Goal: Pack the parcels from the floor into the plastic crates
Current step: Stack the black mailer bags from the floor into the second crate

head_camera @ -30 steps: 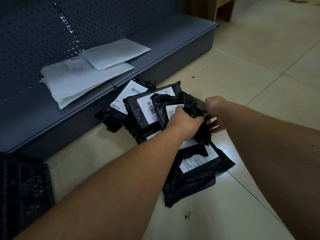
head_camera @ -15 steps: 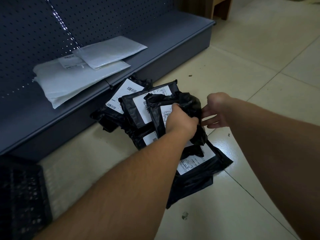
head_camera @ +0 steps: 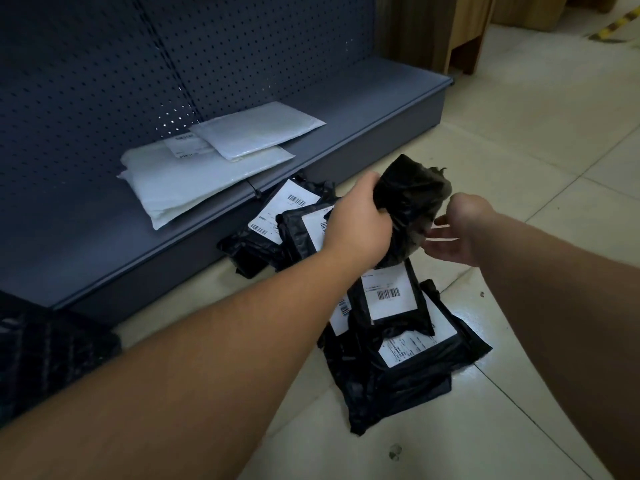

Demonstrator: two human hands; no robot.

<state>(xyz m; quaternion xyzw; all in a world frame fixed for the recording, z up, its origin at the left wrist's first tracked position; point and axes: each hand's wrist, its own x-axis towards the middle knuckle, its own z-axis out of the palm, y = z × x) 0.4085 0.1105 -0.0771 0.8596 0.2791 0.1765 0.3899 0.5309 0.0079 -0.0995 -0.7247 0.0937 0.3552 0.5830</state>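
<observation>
My left hand [head_camera: 358, 226] grips a crumpled black parcel [head_camera: 412, 195] and holds it up above the pile. My right hand [head_camera: 457, 233] is beside the parcel's right edge, fingers spread and relaxed, close to the plastic; whether they touch it I cannot tell. Below lies a heap of black parcels with white barcode labels [head_camera: 391, 327] on the tiled floor, several more [head_camera: 277, 223] leaning against the shelf base. A dark plastic crate [head_camera: 45, 358] shows at the lower left edge, mostly out of view.
A grey metal shelf [head_camera: 346, 133] with a pegboard back runs along the left. Two white padded mailers [head_camera: 207, 168] lie on its bottom board. Wooden furniture [head_camera: 464, 32] stands at the far end. Pale floor tiles [head_camera: 536, 140] stretch to the right.
My left hand has lifted the black parcel off the pile, up and to the right. My right hand has opened next to it. The view has tilted so more shelf shows.
</observation>
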